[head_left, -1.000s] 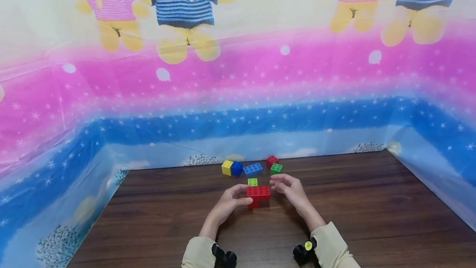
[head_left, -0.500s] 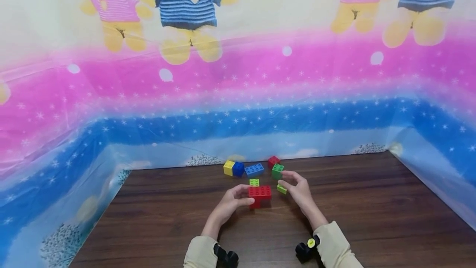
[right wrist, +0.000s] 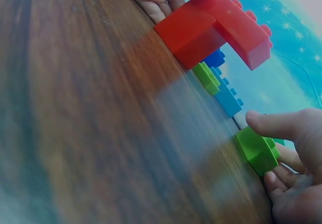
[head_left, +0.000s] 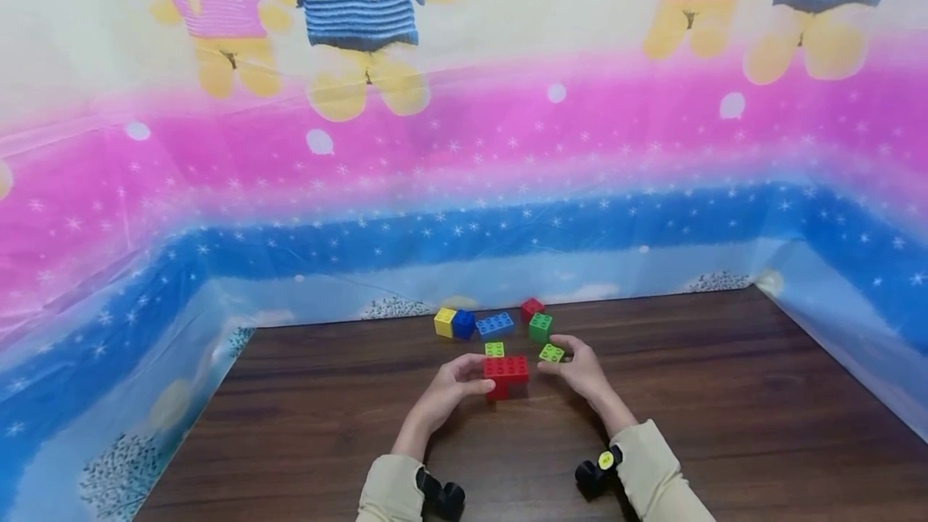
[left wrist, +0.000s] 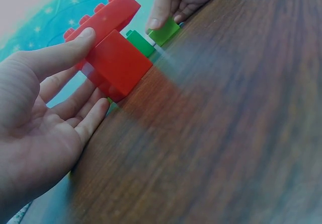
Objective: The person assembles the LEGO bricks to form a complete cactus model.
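My left hand [head_left: 451, 390] grips two joined red building bricks [head_left: 505, 370], thumb in front and fingers behind. A longer brick with studs sits on a red block and juts out to the right past it, over a gap, as the right wrist view shows. The block's lower edge meets the table. My right hand [head_left: 582, 370] pinches a lime green brick [right wrist: 255, 151] between thumb and fingers, studs up, low at the tabletop. A second lime green brick [head_left: 495, 350] lies just behind the red ones, partly hidden by them.
Along the back of the brown wooden table [head_left: 326, 401] lie a yellow brick [head_left: 445, 322], a dark blue brick [head_left: 463, 325], a lighter blue brick [head_left: 495, 325], a green brick [head_left: 540, 327] and a red brick [head_left: 532, 309]. A patterned cloth [head_left: 464, 224] hangs behind the table.
The right hand's lime green brick, not visible at first, appeared tilted in its fingers and now shows its studs upward. The left hand stays on the red bricks.
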Action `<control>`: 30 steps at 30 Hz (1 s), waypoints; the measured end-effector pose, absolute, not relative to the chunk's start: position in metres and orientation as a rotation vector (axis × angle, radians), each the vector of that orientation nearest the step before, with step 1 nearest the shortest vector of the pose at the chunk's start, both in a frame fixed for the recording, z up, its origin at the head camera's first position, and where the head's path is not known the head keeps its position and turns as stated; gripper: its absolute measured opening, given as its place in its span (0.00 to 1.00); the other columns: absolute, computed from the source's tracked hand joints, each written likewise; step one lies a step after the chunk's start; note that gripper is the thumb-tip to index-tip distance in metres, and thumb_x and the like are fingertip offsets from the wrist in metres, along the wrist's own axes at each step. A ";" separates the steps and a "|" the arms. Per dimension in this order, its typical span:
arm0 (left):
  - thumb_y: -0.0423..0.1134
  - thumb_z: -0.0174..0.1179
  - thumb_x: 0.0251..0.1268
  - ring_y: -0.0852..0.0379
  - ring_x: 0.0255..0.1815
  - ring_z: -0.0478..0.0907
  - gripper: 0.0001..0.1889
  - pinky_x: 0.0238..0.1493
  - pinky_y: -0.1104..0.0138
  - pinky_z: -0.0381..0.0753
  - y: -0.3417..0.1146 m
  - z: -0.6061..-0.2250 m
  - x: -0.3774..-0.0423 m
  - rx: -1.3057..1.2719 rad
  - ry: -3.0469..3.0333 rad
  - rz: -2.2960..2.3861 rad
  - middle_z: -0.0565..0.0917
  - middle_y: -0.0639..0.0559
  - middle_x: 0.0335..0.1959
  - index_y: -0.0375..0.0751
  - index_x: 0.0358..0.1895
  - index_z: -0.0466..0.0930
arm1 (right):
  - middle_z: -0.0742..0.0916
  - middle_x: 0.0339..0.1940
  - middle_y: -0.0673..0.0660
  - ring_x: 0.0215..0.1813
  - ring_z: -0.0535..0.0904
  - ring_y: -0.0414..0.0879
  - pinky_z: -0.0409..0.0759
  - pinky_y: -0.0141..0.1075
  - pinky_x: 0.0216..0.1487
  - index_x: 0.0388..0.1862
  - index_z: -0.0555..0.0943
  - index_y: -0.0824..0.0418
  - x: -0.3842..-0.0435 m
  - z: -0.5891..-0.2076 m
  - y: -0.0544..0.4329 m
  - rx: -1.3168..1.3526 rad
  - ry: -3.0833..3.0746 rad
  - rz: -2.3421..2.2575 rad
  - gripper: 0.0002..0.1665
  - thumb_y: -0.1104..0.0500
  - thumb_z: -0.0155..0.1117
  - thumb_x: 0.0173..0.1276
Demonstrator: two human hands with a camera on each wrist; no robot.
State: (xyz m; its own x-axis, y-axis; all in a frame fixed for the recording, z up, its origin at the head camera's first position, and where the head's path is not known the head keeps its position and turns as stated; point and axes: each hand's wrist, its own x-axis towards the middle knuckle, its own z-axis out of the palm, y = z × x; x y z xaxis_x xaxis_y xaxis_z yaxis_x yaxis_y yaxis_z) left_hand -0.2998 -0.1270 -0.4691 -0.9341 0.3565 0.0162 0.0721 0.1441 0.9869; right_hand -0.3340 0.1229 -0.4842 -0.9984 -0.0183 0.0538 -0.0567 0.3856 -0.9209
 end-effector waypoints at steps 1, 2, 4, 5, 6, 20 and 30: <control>0.43 0.63 0.65 0.50 0.60 0.77 0.26 0.64 0.57 0.77 -0.127 -0.469 -0.300 0.419 2.194 1.876 0.78 0.40 0.62 0.39 0.64 0.72 | 0.77 0.65 0.68 0.59 0.77 0.58 0.78 0.50 0.58 0.65 0.72 0.68 -0.334 -0.484 0.123 0.068 -2.590 1.712 0.35 0.60 0.71 0.60; 0.43 0.63 0.65 0.50 0.60 0.77 0.26 0.63 0.57 0.77 -0.127 -0.469 -0.300 0.421 2.195 1.877 0.78 0.40 0.62 0.38 0.64 0.72 | 0.78 0.64 0.68 0.57 0.78 0.58 0.79 0.48 0.56 0.64 0.73 0.68 -0.335 -0.483 0.123 0.069 -2.597 1.701 0.34 0.61 0.71 0.60; 0.42 0.63 0.65 0.50 0.59 0.77 0.26 0.63 0.58 0.78 -0.127 -0.469 -0.300 0.425 2.194 1.880 0.77 0.39 0.62 0.37 0.64 0.72 | 0.78 0.63 0.68 0.55 0.79 0.57 0.80 0.46 0.53 0.64 0.73 0.68 -0.335 -0.482 0.124 0.057 -2.607 1.690 0.33 0.61 0.71 0.60; 0.42 0.63 0.65 0.50 0.59 0.77 0.26 0.62 0.58 0.78 -0.127 -0.469 -0.300 0.425 2.190 1.883 0.77 0.39 0.62 0.37 0.64 0.72 | 0.79 0.63 0.68 0.55 0.79 0.57 0.80 0.45 0.52 0.63 0.74 0.68 -0.335 -0.482 0.124 0.059 -2.613 1.678 0.33 0.62 0.71 0.59; 0.41 0.63 0.65 0.50 0.59 0.77 0.26 0.62 0.58 0.78 -0.127 -0.468 -0.300 0.425 2.189 1.885 0.77 0.38 0.62 0.37 0.64 0.71 | 0.79 0.63 0.69 0.54 0.79 0.57 0.80 0.45 0.51 0.63 0.74 0.68 -0.334 -0.481 0.124 0.063 -2.618 1.663 0.33 0.62 0.71 0.59; 0.42 0.63 0.65 0.51 0.59 0.77 0.25 0.63 0.57 0.78 -0.126 -0.468 -0.298 0.386 2.191 1.885 0.78 0.39 0.62 0.36 0.63 0.72 | 0.84 0.52 0.66 0.46 0.80 0.51 0.76 0.33 0.38 0.58 0.77 0.67 -0.334 -0.480 0.125 0.046 -2.660 1.570 0.26 0.62 0.69 0.61; 0.44 0.64 0.64 0.50 0.60 0.77 0.26 0.65 0.55 0.76 -0.127 -0.469 -0.299 0.387 2.212 1.864 0.78 0.40 0.62 0.37 0.62 0.73 | 0.83 0.53 0.64 0.52 0.78 0.53 0.78 0.37 0.45 0.58 0.78 0.65 -0.335 -0.474 0.125 0.117 -2.648 1.624 0.26 0.60 0.70 0.61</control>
